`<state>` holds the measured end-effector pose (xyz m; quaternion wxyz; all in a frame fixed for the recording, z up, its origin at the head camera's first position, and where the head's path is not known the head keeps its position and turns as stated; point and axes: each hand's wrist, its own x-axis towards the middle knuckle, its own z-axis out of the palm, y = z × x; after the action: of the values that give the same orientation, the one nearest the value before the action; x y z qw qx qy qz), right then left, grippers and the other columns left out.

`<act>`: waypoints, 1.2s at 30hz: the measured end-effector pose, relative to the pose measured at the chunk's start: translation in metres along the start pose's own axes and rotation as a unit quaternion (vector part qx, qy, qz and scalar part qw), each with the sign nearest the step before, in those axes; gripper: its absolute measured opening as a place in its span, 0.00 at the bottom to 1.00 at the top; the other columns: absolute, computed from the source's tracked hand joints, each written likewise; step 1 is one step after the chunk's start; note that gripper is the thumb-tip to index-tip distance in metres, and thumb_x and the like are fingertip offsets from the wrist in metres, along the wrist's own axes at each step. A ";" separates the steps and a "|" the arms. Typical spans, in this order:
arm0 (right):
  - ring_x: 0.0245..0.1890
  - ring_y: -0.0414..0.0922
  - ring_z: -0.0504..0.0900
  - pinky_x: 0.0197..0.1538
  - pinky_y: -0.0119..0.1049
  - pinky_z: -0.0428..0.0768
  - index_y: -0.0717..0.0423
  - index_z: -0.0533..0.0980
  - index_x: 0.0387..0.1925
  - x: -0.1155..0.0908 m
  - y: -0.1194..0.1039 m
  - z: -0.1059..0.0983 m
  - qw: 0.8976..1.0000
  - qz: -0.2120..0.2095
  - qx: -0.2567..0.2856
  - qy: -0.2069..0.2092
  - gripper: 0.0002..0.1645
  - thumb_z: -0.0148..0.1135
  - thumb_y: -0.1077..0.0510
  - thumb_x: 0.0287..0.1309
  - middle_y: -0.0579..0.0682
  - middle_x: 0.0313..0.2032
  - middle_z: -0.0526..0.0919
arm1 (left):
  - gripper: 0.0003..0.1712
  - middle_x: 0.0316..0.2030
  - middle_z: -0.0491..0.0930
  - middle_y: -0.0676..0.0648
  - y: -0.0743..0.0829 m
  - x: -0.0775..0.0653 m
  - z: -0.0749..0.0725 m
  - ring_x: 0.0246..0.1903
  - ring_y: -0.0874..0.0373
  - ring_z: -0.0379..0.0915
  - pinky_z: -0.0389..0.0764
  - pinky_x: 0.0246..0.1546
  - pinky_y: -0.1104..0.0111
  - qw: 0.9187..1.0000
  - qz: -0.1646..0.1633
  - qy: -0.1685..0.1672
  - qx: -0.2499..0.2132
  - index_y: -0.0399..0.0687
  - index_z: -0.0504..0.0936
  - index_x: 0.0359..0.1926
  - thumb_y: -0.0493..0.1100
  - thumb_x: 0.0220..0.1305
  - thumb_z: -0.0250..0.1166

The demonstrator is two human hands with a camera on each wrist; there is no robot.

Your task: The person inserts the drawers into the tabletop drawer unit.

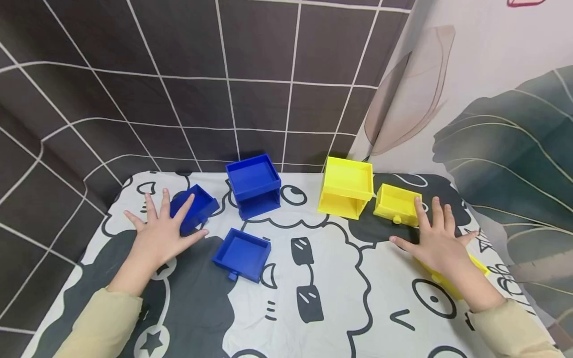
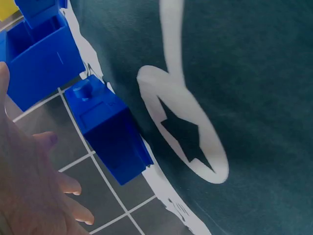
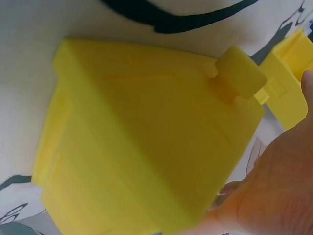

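Observation:
My left hand (image 1: 162, 233), fingers spread, hovers at the left and overlaps a small blue drawer (image 1: 200, 205) in the head view. A second blue drawer (image 1: 243, 254) with a knob lies to its right. Behind them stands a blue two-level cabinet (image 1: 254, 183) with an unfilled lower slot. My right hand (image 1: 440, 244), also spread with nothing held, is over the right side. Just beyond its fingertips sits a yellow drawer (image 1: 398, 203). Another yellow drawer (image 3: 146, 127) lies under the right wrist, partly hidden in the head view. A yellow cabinet (image 1: 346, 184) stands beside the blue one.
A cloth with black-and-white cartoon drawings (image 1: 313, 278) covers the table. A dark curtain with a white grid (image 1: 188, 99) hangs along the back and left. At the right hangs a pale curtain with leaf shapes (image 1: 492, 164).

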<state>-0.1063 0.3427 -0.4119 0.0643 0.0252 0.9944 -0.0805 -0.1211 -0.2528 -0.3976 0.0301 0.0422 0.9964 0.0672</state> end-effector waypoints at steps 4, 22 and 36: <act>0.80 0.78 0.26 0.54 0.98 0.29 0.46 0.26 0.85 -0.001 0.001 -0.002 1.000 0.006 -0.004 -0.005 0.78 0.60 0.16 0.58 0.75 0.81 0.24 | 0.60 0.81 0.35 0.20 0.000 0.000 0.002 0.76 0.12 0.20 0.23 0.58 0.09 1.000 0.004 -0.001 -0.004 0.54 0.51 0.85 0.78 0.64 0.60; 0.80 0.79 0.27 0.54 0.98 0.32 0.48 0.29 0.86 -0.008 -0.001 -0.016 1.000 0.022 -0.016 -0.013 0.75 0.57 0.16 0.61 0.75 0.81 0.24 | 0.63 0.81 0.39 0.19 -0.009 -0.001 0.007 0.76 0.11 0.25 0.24 0.60 0.10 1.000 0.012 0.023 -0.007 0.54 0.49 0.86 0.77 0.62 0.63; 0.78 0.80 0.46 0.69 0.90 0.46 0.61 0.43 0.85 -0.016 0.004 -0.027 0.981 -0.030 0.130 0.140 0.56 0.59 0.38 0.75 0.79 0.79 0.47 | 0.55 0.81 0.47 0.22 -0.001 0.014 -0.002 0.79 0.17 0.34 0.35 0.72 0.17 0.990 0.051 0.102 -0.083 0.46 0.54 0.84 0.71 0.70 0.61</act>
<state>-0.0937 0.3504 -0.3843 -0.0820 0.0144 0.9748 -0.2069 -0.1355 -0.2530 -0.3966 -0.0722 0.0829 0.9818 0.1547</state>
